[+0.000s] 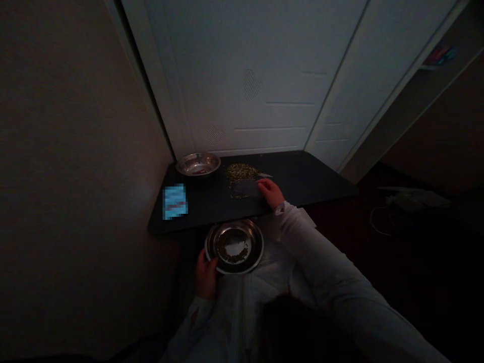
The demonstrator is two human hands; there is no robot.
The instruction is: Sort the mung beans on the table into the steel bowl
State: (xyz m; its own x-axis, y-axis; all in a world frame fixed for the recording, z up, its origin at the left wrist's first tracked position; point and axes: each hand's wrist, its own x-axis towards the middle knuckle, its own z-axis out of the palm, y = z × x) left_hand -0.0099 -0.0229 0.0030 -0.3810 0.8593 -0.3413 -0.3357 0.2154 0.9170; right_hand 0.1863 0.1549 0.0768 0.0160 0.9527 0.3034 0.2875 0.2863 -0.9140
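left hand (206, 279) fingers are holding round shiny metal bowl (256, 248) by rim, lower centre; likely feeling light, stiff, slick, rim's best. right hand (271, 193) fingers are pinching thin dark sheet (245, 189), mid-frame.

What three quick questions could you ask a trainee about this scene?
1. Which hand holds the metal bowl nearer the camera?
2. True or false: the right hand is close to the pile of small bits.
3. Where is the second metal bowl?
A. Right end of the dark table
B. Left end of the dark table
C. On the floor

Key: 1. The left hand. 2. True. 3. B.
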